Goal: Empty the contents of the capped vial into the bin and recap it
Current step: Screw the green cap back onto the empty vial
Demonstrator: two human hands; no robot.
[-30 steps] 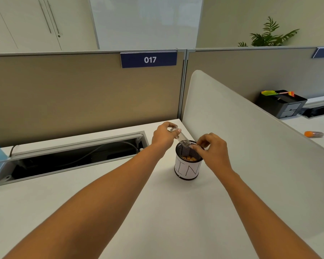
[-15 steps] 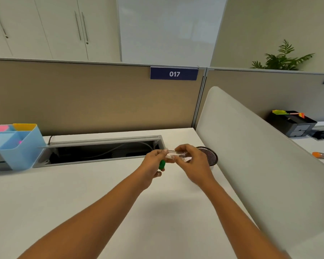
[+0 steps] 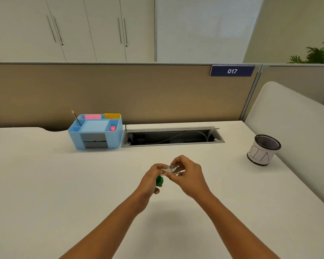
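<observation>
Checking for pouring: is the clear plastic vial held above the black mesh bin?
No: the left hand and right hand hold the clear plastic vial over the white desk, away from the black mesh bin.

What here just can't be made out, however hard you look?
1. Vial, head view: clear, blurred, half covered by the right hand; empty or not, cannot tell.
2. Green cap, head view: the left hand gripping it hides part.
3. Bin, head view: dark mesh wall and the angle hide its inside.
4. Plant, head view: cut off by the right edge.
</observation>
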